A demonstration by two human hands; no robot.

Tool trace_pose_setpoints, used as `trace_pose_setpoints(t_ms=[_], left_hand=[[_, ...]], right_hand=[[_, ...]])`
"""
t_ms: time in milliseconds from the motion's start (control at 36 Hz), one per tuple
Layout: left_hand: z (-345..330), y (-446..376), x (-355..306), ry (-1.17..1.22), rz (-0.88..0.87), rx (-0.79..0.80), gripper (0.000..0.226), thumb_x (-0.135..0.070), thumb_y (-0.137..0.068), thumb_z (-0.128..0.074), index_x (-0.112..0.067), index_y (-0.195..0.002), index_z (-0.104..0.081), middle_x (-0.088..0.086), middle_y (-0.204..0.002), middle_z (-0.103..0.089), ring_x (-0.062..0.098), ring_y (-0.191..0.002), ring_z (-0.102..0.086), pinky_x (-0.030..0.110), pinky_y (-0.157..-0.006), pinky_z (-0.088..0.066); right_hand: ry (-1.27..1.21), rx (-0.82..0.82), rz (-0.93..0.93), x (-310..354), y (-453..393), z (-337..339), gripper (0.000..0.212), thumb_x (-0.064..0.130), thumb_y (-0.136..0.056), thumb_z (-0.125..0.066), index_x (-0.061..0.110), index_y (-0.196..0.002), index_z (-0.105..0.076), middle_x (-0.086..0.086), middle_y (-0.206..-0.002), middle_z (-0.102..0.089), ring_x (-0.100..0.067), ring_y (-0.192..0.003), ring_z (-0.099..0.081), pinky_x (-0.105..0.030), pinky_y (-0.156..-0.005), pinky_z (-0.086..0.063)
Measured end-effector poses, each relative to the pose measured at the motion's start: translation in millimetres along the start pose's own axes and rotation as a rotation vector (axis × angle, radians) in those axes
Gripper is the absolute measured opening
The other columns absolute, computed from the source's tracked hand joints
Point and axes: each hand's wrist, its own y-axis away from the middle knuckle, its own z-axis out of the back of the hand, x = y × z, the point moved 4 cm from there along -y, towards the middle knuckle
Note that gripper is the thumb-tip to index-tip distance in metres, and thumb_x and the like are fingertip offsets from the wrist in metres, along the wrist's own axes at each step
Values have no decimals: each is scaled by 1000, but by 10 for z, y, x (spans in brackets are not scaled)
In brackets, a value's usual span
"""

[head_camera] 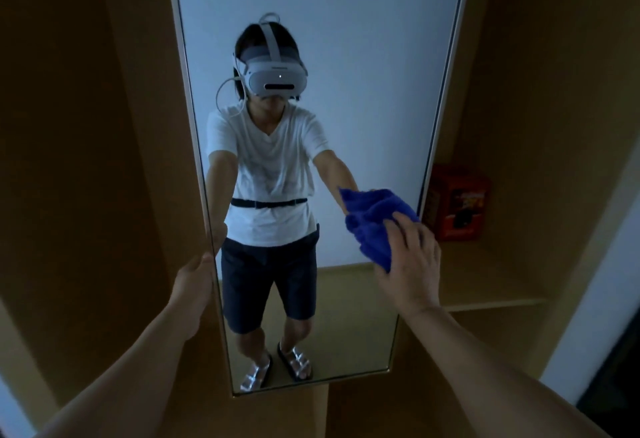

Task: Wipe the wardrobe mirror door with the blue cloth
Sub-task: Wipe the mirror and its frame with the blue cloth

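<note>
The scene is dim and bluish, with wood panels left of the left hand (194,281) sunk in deep shadow. The brightest area is the pale wall reflected in the mirror (346,39) above the right hand (410,264). Wide-angle distortion bows the mirror's edges; detail is soft and grainy.

Red box on a shelf, right of frame

A red box (459,202) stands on a pale wooden shelf (491,274) at middle right.
</note>
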Motion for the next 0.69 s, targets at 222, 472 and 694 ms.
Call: trace_pose_setpoints(t_ms=[222, 472, 694], left_hand=[[230, 277, -846, 113, -163, -123, 44, -45, -96, -42, -23, -134, -48, 3, -111, -61, 20, -96, -58, 31, -76, -45], [204, 455, -1322, 92, -150, 58, 44, -45, -98, -36, -25, -136, -45, 7, -134, -52, 28, -124, -47, 48, -108, -34], [146, 552, -1330, 56, -156, 119, 47, -46, -99, -31, -25, -141, -38, 7, -137, -46, 22, -112, -49, 32, -88, -40]], right_hand=[[-103, 191, -225, -352, -229, 622, 55, 20, -70, -73, 19, -119, -46, 5, -110, -54, -14, -97, -53, -33, -79, -49], [-410, 739, -664, -527, -351, 680, 87, 10, -73, -58, 28, -147, -15, -4, -118, -52, -21, -90, -58, -40, -80, -50], [-774, 749, -810, -340, -602, 624, 102, -5, -64, -55, 30, -150, -11, -4, -142, -32, -26, -111, -43, -33, -75, -38]])
